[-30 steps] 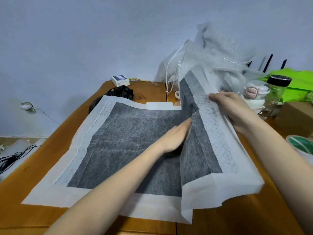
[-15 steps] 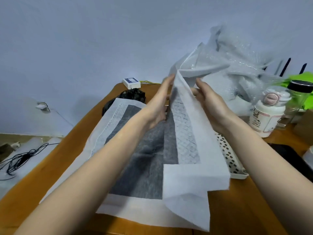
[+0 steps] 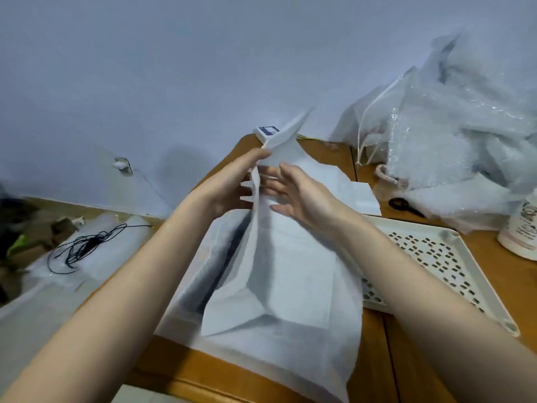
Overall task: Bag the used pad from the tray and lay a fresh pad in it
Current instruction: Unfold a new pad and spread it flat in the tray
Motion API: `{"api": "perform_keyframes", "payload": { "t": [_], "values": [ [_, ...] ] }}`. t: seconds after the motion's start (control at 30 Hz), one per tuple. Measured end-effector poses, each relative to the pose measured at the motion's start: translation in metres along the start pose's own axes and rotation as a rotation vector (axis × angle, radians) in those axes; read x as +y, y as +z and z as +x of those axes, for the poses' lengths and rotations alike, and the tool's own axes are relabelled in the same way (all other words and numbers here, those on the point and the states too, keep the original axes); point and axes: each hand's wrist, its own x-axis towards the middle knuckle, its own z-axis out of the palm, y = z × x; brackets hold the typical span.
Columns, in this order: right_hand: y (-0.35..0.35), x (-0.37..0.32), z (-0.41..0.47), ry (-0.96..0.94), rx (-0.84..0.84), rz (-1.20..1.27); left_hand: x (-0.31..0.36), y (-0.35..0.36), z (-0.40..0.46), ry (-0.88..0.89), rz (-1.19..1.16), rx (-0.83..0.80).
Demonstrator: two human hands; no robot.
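The used pad (image 3: 290,286) lies on the wooden table (image 3: 374,359), folded over on itself with its white backing up; a strip of dark grey inner side shows along the left fold. My left hand (image 3: 229,184) pinches the raised far edge of the pad. My right hand (image 3: 302,196) rests against the fold just right of it, fingers spread and gripping nothing. The white perforated tray (image 3: 412,226) sits bare on the right, its left part hidden under the pad and my right forearm. A folded white sheet (image 3: 363,196), possibly a fresh pad, lies beyond the tray.
Crumpled clear plastic bags (image 3: 450,141) pile up at the back right. Black scissors (image 3: 404,205) lie beside them, and a white bottle (image 3: 523,231) stands at the right edge. A small white box (image 3: 267,131) sits at the table's far end. A black cable (image 3: 84,248) lies on the floor, left.
The pad's right half has been swung up and over to the left, hiding most of the grey side. The tray is now uncovered. My right hand has let go and spread its fingers.
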Motion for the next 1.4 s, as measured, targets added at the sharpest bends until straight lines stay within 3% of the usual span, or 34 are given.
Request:
{"api": "perform_keyframes", "payload": {
  "t": [0.1, 0.3, 0.43, 0.6, 0.8, 1.03, 1.2, 1.4],
  "values": [
    [0.015, 0.013, 0.015, 0.034, -0.011, -0.102, -0.018, -0.022, -0.002, -0.032, 0.105, 0.111],
    [0.022, 0.04, 0.031, -0.054, 0.021, -0.562, -0.052, -0.059, 0.005, -0.137, 0.481, 0.327],
    [0.013, 0.055, 0.041, -0.103, 0.057, -0.848, -0.076, -0.065, 0.005, -0.133, 0.634, 0.308],
    [0.007, 0.072, 0.041, -0.022, 0.002, -0.892, -0.092, -0.056, 0.009, -0.192, 0.773, 0.288],
    [0.0, 0.079, 0.033, -0.032, 0.017, -0.773, -0.094, -0.049, 0.01, -0.128, 0.683, 0.377],
    [-0.055, 0.062, 0.003, -0.11, 0.344, -0.846, -0.088, -0.043, 0.009, 0.082, 0.587, 0.416],
    [-0.102, 0.072, -0.027, 0.126, 0.507, -0.891, -0.094, -0.032, 0.013, 0.08, 0.466, 0.383],
    [-0.119, 0.087, -0.054, 0.352, 0.511, -0.81, -0.094, -0.009, 0.014, 0.011, 0.4, 0.279]
  ]
}}
